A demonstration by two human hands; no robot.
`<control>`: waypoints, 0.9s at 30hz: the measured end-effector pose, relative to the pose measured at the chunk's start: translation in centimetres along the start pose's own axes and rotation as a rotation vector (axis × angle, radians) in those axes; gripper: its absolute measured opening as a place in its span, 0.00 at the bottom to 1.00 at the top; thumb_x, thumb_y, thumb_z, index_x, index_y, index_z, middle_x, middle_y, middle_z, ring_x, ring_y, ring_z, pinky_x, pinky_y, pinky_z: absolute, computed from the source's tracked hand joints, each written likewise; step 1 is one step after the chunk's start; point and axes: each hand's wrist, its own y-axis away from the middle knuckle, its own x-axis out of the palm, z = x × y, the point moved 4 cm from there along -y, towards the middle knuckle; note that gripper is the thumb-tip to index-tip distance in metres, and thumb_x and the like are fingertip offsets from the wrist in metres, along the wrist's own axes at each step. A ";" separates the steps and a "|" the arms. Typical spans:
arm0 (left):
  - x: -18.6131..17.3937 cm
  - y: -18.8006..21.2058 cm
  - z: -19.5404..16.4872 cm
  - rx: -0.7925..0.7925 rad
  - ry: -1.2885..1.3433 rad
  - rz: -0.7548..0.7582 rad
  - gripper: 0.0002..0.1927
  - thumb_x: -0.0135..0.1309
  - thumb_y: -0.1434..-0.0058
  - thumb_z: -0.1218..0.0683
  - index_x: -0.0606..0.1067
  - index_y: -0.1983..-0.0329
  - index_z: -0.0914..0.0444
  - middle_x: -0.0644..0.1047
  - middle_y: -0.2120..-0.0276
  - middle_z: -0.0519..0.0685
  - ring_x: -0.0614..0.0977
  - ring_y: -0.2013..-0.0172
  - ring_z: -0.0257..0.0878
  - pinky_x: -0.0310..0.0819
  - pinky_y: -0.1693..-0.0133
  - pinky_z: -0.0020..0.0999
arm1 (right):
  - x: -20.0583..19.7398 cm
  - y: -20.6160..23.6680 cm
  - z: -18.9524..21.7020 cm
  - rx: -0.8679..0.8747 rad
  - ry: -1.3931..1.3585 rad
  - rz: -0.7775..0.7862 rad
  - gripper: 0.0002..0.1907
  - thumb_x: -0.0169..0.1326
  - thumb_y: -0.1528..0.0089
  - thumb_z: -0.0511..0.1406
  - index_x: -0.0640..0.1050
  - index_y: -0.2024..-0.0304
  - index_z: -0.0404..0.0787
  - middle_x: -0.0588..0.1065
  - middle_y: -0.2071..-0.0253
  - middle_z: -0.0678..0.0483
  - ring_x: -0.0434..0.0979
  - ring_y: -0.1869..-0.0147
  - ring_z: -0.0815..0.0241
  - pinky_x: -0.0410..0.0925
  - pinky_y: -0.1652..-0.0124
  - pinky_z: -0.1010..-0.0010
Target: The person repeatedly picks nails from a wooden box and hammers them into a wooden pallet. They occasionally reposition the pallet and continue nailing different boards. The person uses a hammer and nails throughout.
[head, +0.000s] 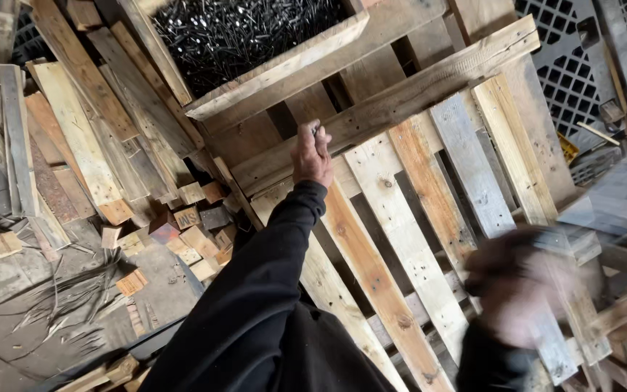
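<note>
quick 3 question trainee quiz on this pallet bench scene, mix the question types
1. True or false: the left hand rests on a cross board of the wooden pallet.
2. What fills the wooden box above the pallet? A) dark nails B) sawdust C) paint cans
3. Why can the right hand not be read clearly?

Key: 1. True. 2. A. 3. It is blurred, so what it holds, if anything, cannot be told.

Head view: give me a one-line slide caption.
Left hand pinches a nail on the wooden pallet below a nail-filled crate; right hand blurs in motion.
</note>
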 end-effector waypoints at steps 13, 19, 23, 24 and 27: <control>1.0 0.6 -3.0 0.468 -0.871 0.050 0.09 0.50 0.23 0.52 0.72 0.51 0.63 0.76 0.65 0.51 0.79 0.66 0.38 0.76 0.65 0.34 | 9.4 6.9 -5.2 0.563 0.146 0.293 0.25 0.50 0.36 0.54 0.77 0.57 0.41 0.69 0.80 0.57 0.66 0.81 0.66 0.63 0.80 0.71; -1.5 0.1 -3.3 0.031 -0.288 0.098 0.05 0.50 0.29 0.54 0.72 0.52 0.58 0.79 0.67 0.51 0.75 0.74 0.32 0.70 0.76 0.26 | 7.4 7.8 -5.7 0.158 -0.249 0.184 0.23 0.53 0.33 0.53 0.68 0.60 0.40 0.70 0.76 0.58 0.69 0.77 0.68 0.64 0.78 0.76; -4.5 2.4 -5.4 -0.274 0.140 0.187 0.04 0.55 0.29 0.57 0.73 0.57 0.62 0.84 0.58 0.57 0.81 0.69 0.37 0.74 0.72 0.27 | 9.9 9.6 -8.5 0.479 -0.097 0.199 0.23 0.51 0.34 0.52 0.69 0.61 0.38 0.68 0.79 0.56 0.68 0.81 0.66 0.64 0.81 0.73; -5.0 3.5 -5.9 -0.344 0.143 0.197 0.06 0.55 0.29 0.57 0.75 0.56 0.64 0.83 0.58 0.56 0.82 0.68 0.37 0.74 0.72 0.27 | 9.9 10.2 -9.0 0.586 -0.052 0.203 0.22 0.51 0.34 0.51 0.71 0.61 0.37 0.68 0.80 0.55 0.67 0.82 0.65 0.63 0.82 0.72; -5.4 6.7 -7.0 -0.489 0.173 0.252 0.08 0.55 0.30 0.57 0.78 0.55 0.68 0.83 0.57 0.56 0.82 0.66 0.37 0.75 0.70 0.27 | 8.3 11.9 -8.5 0.693 0.002 0.196 0.24 0.49 0.33 0.51 0.72 0.62 0.36 0.68 0.81 0.54 0.66 0.84 0.65 0.63 0.83 0.71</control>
